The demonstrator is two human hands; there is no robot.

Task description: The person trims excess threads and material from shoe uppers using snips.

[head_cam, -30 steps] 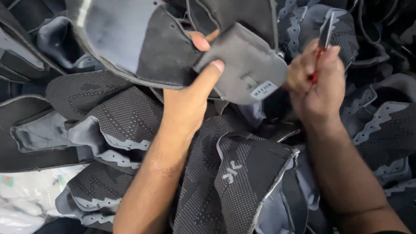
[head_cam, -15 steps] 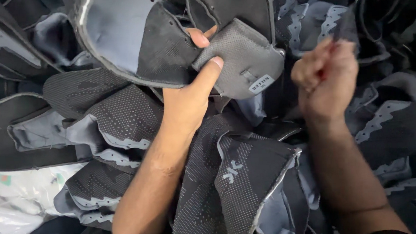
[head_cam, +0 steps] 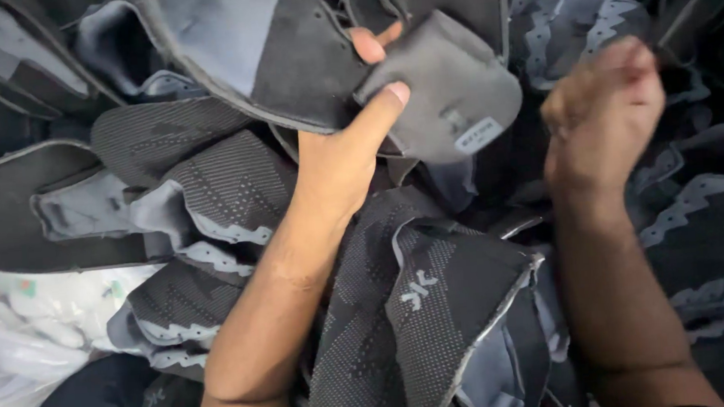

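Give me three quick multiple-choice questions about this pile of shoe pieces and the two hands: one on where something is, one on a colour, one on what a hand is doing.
1. Where does the white plastic bag lie?
A. lower left
B. upper right
C. centre

2. What colour is the tongue piece in the left hand?
A. red
B. dark grey
C. yellow

3. What is the left hand's grip doing?
A. lying flat and open
B. pinching the tongue piece
C. holding nothing

Answers:
1. A: the bag shows at the lower left edge, beside the pile of shoe uppers.
2. B: the tongue piece is dark grey, with a small pale label.
3. B: thumb and fingers close on its edge. The right hand is blurred, so what it holds is unclear.
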